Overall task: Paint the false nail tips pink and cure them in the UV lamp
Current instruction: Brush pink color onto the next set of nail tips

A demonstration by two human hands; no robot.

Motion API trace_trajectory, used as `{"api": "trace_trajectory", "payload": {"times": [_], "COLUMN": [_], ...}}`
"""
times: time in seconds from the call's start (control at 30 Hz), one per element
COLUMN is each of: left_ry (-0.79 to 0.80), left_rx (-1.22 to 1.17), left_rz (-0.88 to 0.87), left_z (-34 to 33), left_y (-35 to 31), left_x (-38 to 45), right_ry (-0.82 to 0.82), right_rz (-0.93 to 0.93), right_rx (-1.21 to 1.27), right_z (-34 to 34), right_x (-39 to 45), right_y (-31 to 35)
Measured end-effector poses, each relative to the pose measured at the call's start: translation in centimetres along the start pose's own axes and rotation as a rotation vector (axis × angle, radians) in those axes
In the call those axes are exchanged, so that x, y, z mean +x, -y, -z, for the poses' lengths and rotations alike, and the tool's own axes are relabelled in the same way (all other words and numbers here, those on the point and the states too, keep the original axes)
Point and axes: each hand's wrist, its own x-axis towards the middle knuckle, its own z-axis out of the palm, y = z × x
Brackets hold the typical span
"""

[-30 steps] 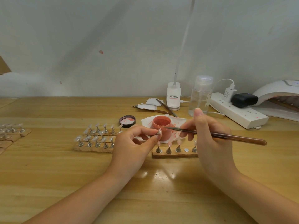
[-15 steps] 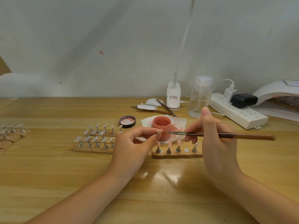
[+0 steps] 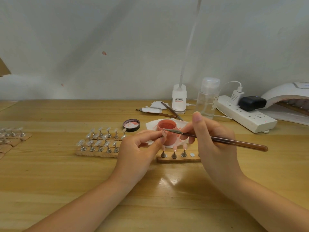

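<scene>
My left hand [image 3: 142, 148] pinches a small false nail tip [image 3: 164, 133] between thumb and fingers, just in front of the open pink gel pot [image 3: 167, 127]. My right hand [image 3: 212, 139] holds a thin brown brush [image 3: 225, 140], its bristle end touching the tip. Below the hands lies a wooden holder strip [image 3: 178, 159] with three pink-painted tips on metal stands. To the left stand two wooden strips of clear unpainted tips [image 3: 100, 143]. The white UV lamp [image 3: 289, 97] sits at the far right.
The pot's lid [image 3: 131, 125] lies left of the pot, which stands on a stained white tissue [image 3: 151, 124]. Behind are a clear pump bottle [image 3: 208, 96], a white lamp base [image 3: 179, 101], spare tools [image 3: 157, 112] and a power strip [image 3: 245, 116]. More tip strips [image 3: 11, 136] lie at the far left.
The brush has drawn back a little to the right and its handle dipped lower, while the bristle end stays at the tip in my left hand. My left hand barely moved.
</scene>
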Motion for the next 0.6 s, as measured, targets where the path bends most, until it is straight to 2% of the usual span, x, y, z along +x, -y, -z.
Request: {"api": "trace_trajectory", "payload": {"times": [0.27, 0.47, 0.6], "left_ry": [-0.014, -0.003, -0.023], "left_rx": [-0.003, 0.009, -0.011], "left_rz": [0.032, 0.02, 0.039], "left_z": [0.08, 0.09, 0.12], "left_y": [0.12, 0.05, 0.09], "left_x": [0.02, 0.01, 0.02], "right_ry": [-0.081, -0.033, -0.041], "right_rz": [-0.029, -0.034, -0.053], "right_rx": [0.091, 0.025, 0.085], "right_z": [0.32, -0.08, 0.37], "right_x": [-0.22, 0.1, -0.25], "right_y": [-0.06, 0.03, -0.04]}}
